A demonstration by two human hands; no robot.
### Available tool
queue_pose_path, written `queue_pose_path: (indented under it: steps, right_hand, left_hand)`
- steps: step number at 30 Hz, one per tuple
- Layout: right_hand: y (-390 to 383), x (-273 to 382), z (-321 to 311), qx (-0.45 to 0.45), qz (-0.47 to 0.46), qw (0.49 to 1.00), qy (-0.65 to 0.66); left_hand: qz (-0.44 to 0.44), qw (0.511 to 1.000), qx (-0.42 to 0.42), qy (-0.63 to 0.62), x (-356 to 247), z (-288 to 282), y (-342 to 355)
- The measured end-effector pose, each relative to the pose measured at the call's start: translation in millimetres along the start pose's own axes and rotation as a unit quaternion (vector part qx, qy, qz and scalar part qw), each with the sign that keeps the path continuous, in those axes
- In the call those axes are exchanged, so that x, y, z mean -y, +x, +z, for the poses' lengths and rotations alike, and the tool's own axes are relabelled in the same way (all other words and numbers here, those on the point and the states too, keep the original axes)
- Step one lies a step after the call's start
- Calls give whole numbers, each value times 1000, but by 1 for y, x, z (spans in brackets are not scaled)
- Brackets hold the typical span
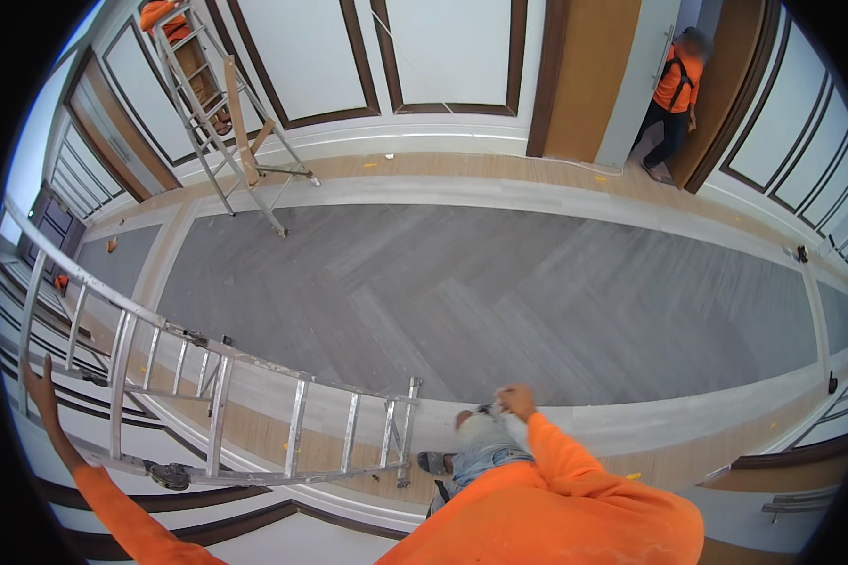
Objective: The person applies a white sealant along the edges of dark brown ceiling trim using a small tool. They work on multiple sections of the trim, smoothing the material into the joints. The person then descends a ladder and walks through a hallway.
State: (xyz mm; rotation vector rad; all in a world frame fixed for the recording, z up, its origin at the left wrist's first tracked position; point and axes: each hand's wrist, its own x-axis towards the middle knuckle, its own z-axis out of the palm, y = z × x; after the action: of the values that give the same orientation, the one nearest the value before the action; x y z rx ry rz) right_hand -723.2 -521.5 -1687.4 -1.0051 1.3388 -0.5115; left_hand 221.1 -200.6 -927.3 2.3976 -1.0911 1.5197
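A long aluminium stepladder stands to my left, its paint-spotted rails running from the far left toward my feet. My left arm reaches out to the left, and my left hand is up beside the ladder's high end, fingers stretched out. Whether the palm presses on the rail cannot be made out. In front of my body, above my knee, my right hand is closed with curled fingers. Anything in it is too small to name. Below it show my faded jeans shorts and a grey shoe.
Another stepladder with wooden boards stands by the far panelled wall, with a person in orange on it. Another person stands in the doorway at the far right. Grey herringbone flooring lies between. A thin cable runs along the far wall.
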Motion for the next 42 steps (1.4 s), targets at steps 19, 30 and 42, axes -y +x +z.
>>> queue_pose_path:
  steps: [19,30,42]
  right_hand:
    - [16,0,-144,327,-239,787,-466]
    - [-46,-31,-675,-474,68,867,-137]
    - [-144,-197,-572,-134,304,925,-183]
  left_hand:
    - [-39,474,801,-364,-778,-292,-785]
    - [-251,523,739,-343,-906,-140,-668]
    - [524,523,631,-231,-1192,-115,-591]
